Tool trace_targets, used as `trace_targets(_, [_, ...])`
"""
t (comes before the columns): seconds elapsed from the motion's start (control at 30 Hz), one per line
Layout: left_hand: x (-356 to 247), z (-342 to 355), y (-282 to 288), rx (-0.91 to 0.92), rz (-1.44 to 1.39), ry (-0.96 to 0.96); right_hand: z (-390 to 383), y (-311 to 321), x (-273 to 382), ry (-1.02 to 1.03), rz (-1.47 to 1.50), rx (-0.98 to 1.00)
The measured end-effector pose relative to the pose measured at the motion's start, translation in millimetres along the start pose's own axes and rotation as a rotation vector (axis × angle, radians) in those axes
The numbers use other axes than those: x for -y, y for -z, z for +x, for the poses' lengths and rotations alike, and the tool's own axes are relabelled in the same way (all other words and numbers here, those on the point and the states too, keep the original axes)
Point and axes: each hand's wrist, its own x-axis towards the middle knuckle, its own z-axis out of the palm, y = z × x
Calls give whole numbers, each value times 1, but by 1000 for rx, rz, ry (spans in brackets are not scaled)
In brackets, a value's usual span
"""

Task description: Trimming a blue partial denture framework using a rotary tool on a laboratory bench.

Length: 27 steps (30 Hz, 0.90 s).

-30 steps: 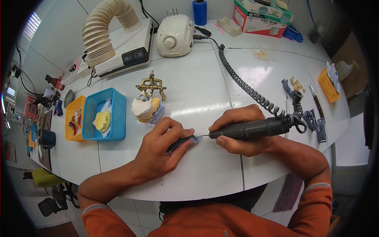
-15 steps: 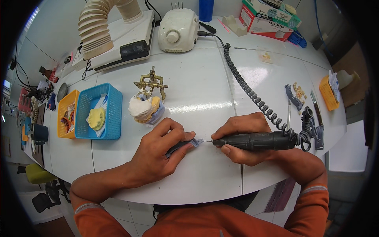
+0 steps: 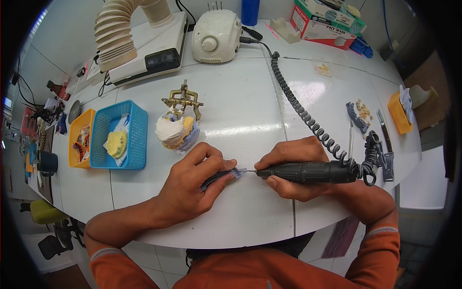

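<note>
My left hand (image 3: 195, 185) is closed on a small grey-blue piece (image 3: 236, 172), its darker end between thumb and fingers. From the right, my right hand (image 3: 296, 159) grips a black rotary handpiece (image 3: 313, 172), whose thin metal tip reaches to the piece; whether they touch is too small to tell. A coiled cord (image 3: 313, 125) runs from the handpiece to a white control unit (image 3: 214, 36). Beyond my left hand stands a brass articulator (image 3: 183, 101) with white, yellow and blue dental material (image 3: 171, 130).
A blue basket (image 3: 139, 139) with a yellow cast and a yellow basket (image 3: 74, 144) sit left. A white machine with a ribbed hose (image 3: 113, 45) is behind. At right lie small tooth-like pieces (image 3: 363, 111), a knife (image 3: 385, 130), grey pieces (image 3: 356, 115) and another yellow basket (image 3: 399, 115). Mask boxes (image 3: 325, 26) stand back right.
The view has shifted slightly. My right hand and the handpiece sit a little nearer my body than a second ago, tip still at the piece. Both grips are unchanged.
</note>
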Motion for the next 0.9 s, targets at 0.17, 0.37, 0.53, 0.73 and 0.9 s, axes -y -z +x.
trace_targets(0.17, [0,0,0,-4,0,2,1,0,3,-15,-18,7])
trace_targets(0.37, [-1,0,-1,-11,25,-10,1,3,4,-14,-31,26])
trace_targets(0.53, [0,0,-1,-16,25,-16,1,3,3,0,-30,29])
trace_targets(0.73, [-1,0,-1,-10,9,-6,0,2,3,-2,-28,14])
trace_targets(0.9, [1,0,-1,-5,18,-15,1,2,2,15,-7,12])
